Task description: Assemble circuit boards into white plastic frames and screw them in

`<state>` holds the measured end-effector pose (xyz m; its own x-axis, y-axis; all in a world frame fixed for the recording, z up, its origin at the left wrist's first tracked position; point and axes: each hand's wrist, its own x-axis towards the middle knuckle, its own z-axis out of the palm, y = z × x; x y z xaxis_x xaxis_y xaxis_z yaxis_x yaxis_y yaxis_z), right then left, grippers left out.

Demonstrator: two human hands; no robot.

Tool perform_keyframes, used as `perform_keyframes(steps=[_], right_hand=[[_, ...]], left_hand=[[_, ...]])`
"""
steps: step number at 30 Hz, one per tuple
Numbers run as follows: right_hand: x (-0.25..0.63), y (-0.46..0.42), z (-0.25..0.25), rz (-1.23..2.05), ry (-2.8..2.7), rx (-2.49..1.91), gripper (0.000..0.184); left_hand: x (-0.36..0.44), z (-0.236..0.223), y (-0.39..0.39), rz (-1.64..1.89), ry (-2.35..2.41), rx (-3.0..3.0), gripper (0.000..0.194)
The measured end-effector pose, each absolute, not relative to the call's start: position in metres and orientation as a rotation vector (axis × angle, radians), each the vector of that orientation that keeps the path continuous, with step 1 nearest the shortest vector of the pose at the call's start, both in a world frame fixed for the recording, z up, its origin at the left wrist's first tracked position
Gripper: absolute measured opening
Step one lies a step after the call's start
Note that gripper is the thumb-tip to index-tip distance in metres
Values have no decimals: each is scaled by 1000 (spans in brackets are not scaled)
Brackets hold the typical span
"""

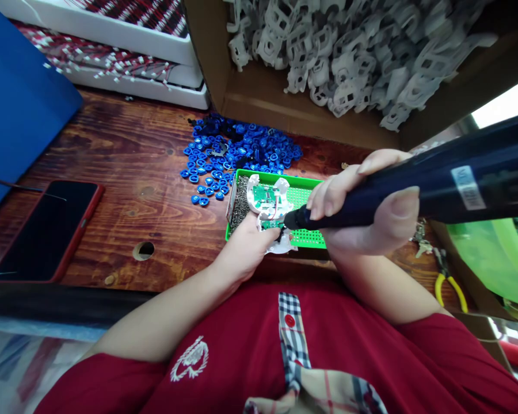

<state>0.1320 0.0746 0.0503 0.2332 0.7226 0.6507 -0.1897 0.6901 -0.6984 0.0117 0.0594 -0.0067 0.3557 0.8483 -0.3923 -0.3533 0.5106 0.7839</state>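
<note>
My right hand point(362, 201) is wrapped round a dark electric screwdriver point(431, 178), whose tip points left onto a white plastic housing point(280, 246). Green circuit boards point(265, 197) with a thin red and white wire sit in the white parts. Fingers of my left hand point(250, 244) close on the housing's near left side, close to the screwdriver tip. Beneath is a green perforated tray point(308, 238), its left compartment full of small screws point(242, 201). The exact contact point of the tip is hidden.
Blue small parts point(246, 149) lie heaped behind the tray. A cardboard box point(259, 95) holds white plastic pieces. At left are a phone point(47, 230), a blue panel point(21, 103) and foam trays point(133, 86) of wires. Yellow-handled pliers point(446, 284) and a green bin point(492, 259) are right.
</note>
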Motion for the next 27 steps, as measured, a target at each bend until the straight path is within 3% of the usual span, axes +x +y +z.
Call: perform_keyframes(steps=[11,27], right_hand=[[170,85,28,525,-1079,-733,19],[166,83,-2,561,-1165,-746,16]], left_hand=[[9,1,65,842,893,519,31],[11,0,61,847,880,496,47]])
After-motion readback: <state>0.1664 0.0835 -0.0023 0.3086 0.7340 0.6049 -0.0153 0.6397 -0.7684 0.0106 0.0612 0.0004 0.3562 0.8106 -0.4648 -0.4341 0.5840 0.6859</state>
